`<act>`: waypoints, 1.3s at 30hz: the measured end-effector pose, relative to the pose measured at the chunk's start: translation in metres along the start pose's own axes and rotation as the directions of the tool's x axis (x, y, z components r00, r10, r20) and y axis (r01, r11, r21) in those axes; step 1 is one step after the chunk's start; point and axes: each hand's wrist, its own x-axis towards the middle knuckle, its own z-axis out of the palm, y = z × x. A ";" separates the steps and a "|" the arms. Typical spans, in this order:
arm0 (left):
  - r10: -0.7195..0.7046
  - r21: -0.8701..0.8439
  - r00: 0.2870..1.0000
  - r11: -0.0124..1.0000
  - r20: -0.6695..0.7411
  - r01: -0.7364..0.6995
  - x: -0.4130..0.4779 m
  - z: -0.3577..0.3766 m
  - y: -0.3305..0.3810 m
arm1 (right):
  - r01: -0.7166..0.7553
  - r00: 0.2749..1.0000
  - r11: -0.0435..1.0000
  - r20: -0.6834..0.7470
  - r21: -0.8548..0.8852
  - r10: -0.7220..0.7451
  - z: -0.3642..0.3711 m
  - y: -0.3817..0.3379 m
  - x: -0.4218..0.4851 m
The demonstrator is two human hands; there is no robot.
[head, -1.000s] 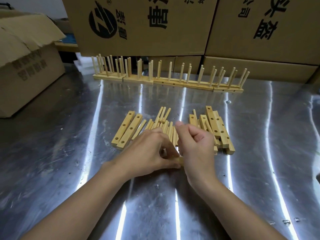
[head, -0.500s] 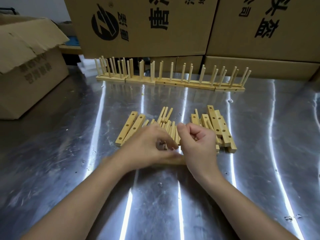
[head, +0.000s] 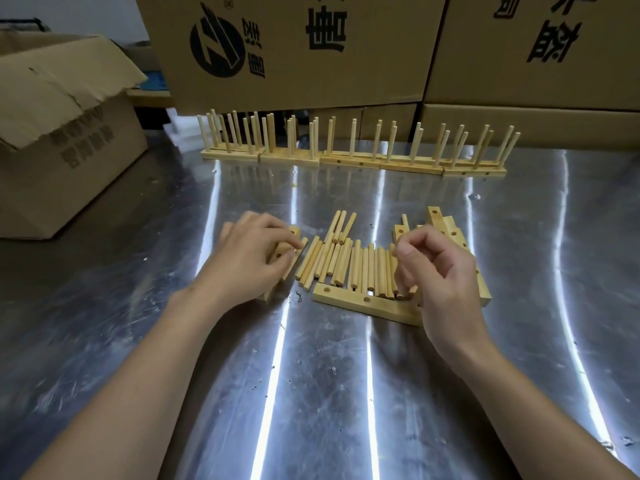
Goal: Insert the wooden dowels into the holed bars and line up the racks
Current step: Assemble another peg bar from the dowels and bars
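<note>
Dowels (head: pixel 346 261) lay loose in a row between the hands. The left hand (head: pixel 251 258) lay over the left bars (head: pixel 294 233), fingers bent across them; I could not tell whether it gripped. The right hand (head: pixel 441 271) was curled, fingertips at the rightmost dowels; a hold could not be told. A near bar (head: pixel 349 301) lay crosswise just beside the dowels, right bars (head: pixel 450 226) past the right hand. Racks (head: pixel 349 161) lined the far surface (head: pixel 346 393), with boxes (head: pixel 311 46) behind.

Loose pale dowels (head: pixel 360 268) flat between holed bars (head: pixel 349 301), upright-pegged racks (head: pixel 349 161) in a row behind.
</note>
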 end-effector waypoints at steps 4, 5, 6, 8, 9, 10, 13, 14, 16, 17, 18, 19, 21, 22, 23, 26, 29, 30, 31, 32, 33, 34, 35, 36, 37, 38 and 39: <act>0.058 0.066 0.993 0.996 0.102 -0.065 0.000 0.003 0.000 | 0.026 0.998 1.000 -0.063 0.000 -0.026 -0.004 -0.007 0.001; 0.063 0.078 0.991 0.994 0.120 -0.072 0.000 0.003 0.000 | 0.020 0.995 1.000 -0.094 -0.007 -0.021 -0.005 -0.009 0.001; 0.064 0.088 0.989 0.993 0.136 -0.076 0.000 0.004 0.001 | 0.012 0.992 1.000 -0.124 -0.017 -0.014 -0.006 -0.009 0.001; 0.065 0.098 0.987 0.992 0.150 -0.081 -0.001 0.004 0.001 | -0.008 0.986 0.999 -0.166 -0.034 0.002 -0.008 -0.010 0.001; 0.071 0.101 0.987 0.991 0.147 -0.086 -0.001 0.005 0.001 | -0.016 0.983 0.999 -0.182 -0.037 0.009 -0.008 -0.010 0.001; 0.079 0.100 0.987 0.990 0.141 -0.094 -0.001 0.005 0.000 | -0.022 0.981 0.999 -0.196 -0.039 0.014 -0.009 -0.010 0.001; 0.086 0.070 0.988 0.993 0.129 -0.096 -0.001 0.007 -0.001 | -0.042 0.974 0.999 -0.226 -0.029 0.034 -0.010 -0.009 0.003; 0.082 0.059 0.989 0.994 0.125 -0.090 0.000 0.008 -0.001 | -0.047 0.972 0.999 -0.232 -0.024 0.040 -0.010 -0.009 0.003; 0.082 0.055 0.991 0.995 0.108 -0.088 0.000 0.009 -0.001 | -0.052 0.970 0.998 -0.240 -0.021 0.045 -0.011 -0.009 0.004; 0.084 0.064 0.992 0.994 0.097 -0.091 0.001 0.010 0.000 | -0.054 0.968 0.998 -0.245 -0.019 0.047 -0.012 -0.009 0.004; 0.083 0.076 0.993 0.993 0.089 -0.090 0.001 0.009 0.000 | -0.056 0.967 0.998 -0.249 -0.016 0.050 -0.012 -0.009 0.005; 0.076 0.086 0.993 0.993 0.085 -0.084 0.000 0.009 0.001 | -0.059 0.966 0.998 -0.253 -0.014 0.054 -0.013 -0.009 0.005; 0.060 0.111 0.995 0.991 0.077 -0.068 0.000 0.008 0.005 | -0.064 0.963 0.998 -0.261 -0.007 0.060 -0.014 -0.010 0.005; 0.055 0.128 0.997 0.990 0.061 -0.063 -0.001 0.009 0.009 | -0.064 0.962 0.998 -0.265 -0.004 0.061 -0.014 -0.009 0.006; 0.052 0.142 0.998 0.988 0.034 -0.056 -0.001 0.010 0.014 | -0.065 0.962 0.998 -0.267 -0.004 0.061 -0.014 -0.009 0.006; -0.003 0.165 0.998 0.986 -0.066 0.014 0.000 0.013 0.032 | -0.064 0.959 0.998 -0.276 0.000 0.062 -0.015 -0.009 0.006; -0.091 0.156 0.991 0.982 -0.101 0.106 0.001 0.018 0.042 | -0.081 0.958 0.995 -0.271 0.061 0.095 -0.015 -0.008 0.008; -0.108 0.154 0.989 0.980 -0.103 0.123 0.001 0.019 0.044 | -0.094 0.959 0.992 -0.260 0.089 0.114 -0.015 -0.007 0.008; -0.116 0.153 0.987 0.979 -0.108 0.132 0.002 0.020 0.045 | -0.111 0.961 0.988 -0.242 0.109 0.134 -0.014 -0.006 0.008; -0.121 0.149 0.986 0.979 -0.117 0.138 0.002 0.020 0.046 | -0.128 0.964 0.984 -0.217 0.126 0.153 -0.013 -0.006 0.007; -0.127 0.143 0.984 0.979 -0.125 0.145 0.003 0.020 0.047 | -0.143 0.967 0.979 -0.191 0.147 0.170 -0.012 -0.005 0.007; -0.138 0.138 0.982 0.978 -0.129 0.156 0.003 0.020 0.049 | -0.155 0.968 0.973 -0.168 0.172 0.184 -0.010 -0.005 0.006; -0.154 0.135 0.979 0.976 -0.134 0.172 0.002 0.019 0.051 | -0.162 0.970 0.968 -0.150 0.191 0.192 -0.009 -0.005 0.006; -0.174 0.129 0.974 0.973 -0.145 0.193 0.001 0.019 0.052 | -0.167 0.971 0.965 -0.137 0.202 0.197 -0.009 -0.005 0.006; -0.196 0.109 0.966 0.970 -0.170 0.217 0.000 0.017 0.052 | -0.169 0.972 0.963 -0.128 0.208 0.198 -0.008 -0.006 0.006; -0.224 0.064 0.952 0.968 -0.208 0.242 0.000 0.014 0.051 | -0.170 0.973 0.961 -0.119 0.216 0.198 -0.008 -0.006 0.006; -0.264 -0.017 0.933 0.963 -0.245 0.268 0.000 0.010 0.049 | -0.171 0.974 0.959 -0.106 0.226 0.199 -0.009 -0.007 0.006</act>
